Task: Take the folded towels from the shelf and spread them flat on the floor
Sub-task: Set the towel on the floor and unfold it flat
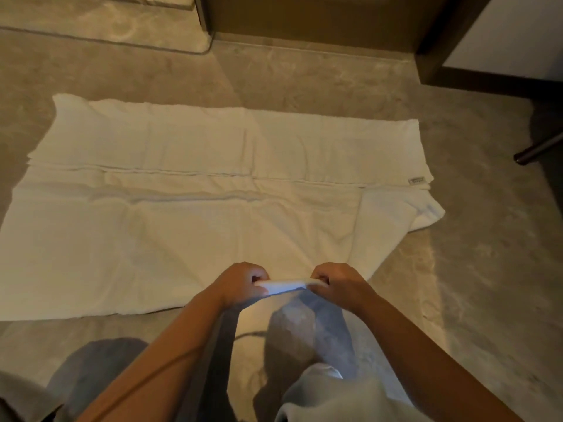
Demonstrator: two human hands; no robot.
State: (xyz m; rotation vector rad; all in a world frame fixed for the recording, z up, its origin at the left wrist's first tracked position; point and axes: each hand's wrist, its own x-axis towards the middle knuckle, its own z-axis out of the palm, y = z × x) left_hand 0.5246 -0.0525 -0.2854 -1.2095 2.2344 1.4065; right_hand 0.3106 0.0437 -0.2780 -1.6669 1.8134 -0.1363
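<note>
A large white towel (170, 226) lies spread over the marble floor, reaching from the left edge to right of centre. A second white towel (231, 141) lies flat just beyond it, with a small label at its right end. My left hand (243, 283) and my right hand (338, 283) are close together over the near edge of the large towel. Both pinch a raised stretch of that near edge (285, 285), lifted a little off the floor. The large towel's right corner (405, 214) is folded and rumpled.
Beige marble floor (475, 269) surrounds the towels. A dark wooden door frame (438, 41) and baseboard stand at the back, a dark furniture leg (539, 147) at the right. My knees in grey trousers (307, 339) are right below my hands.
</note>
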